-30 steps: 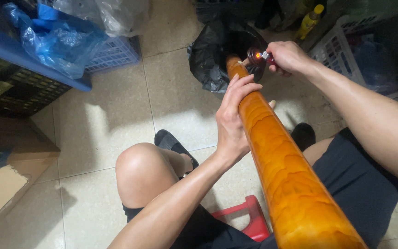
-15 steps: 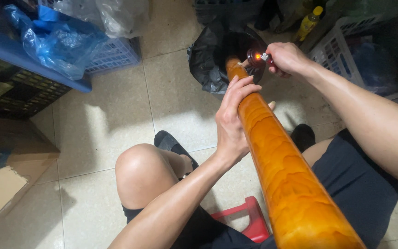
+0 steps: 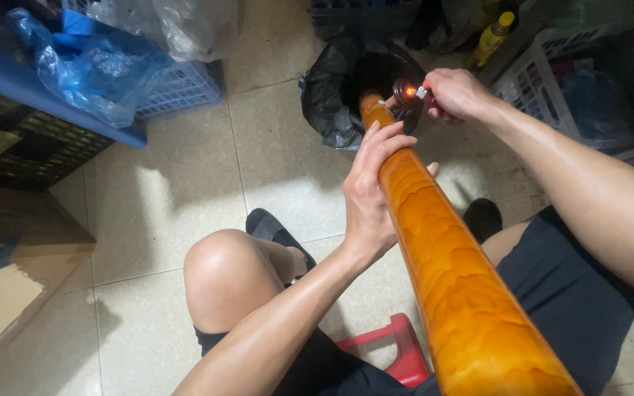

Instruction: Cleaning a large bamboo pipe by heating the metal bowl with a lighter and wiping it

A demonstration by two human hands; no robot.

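A seated person's left hand [image 3: 370,192] gripped a long, glossy orange wooden pipe [image 3: 449,271] that slanted away from the lap toward a black bin bag [image 3: 332,95] on the tiled floor [image 3: 177,191]. The right hand [image 3: 458,94] was closed around a small lit lighter [image 3: 409,92], held against the pipe's far end.

Single head view, steeply downward, close above lap.

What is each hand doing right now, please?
Left hand: closed around the orange wooden pipe.
Right hand: closed on a small lit lighter at the pipe's far end.
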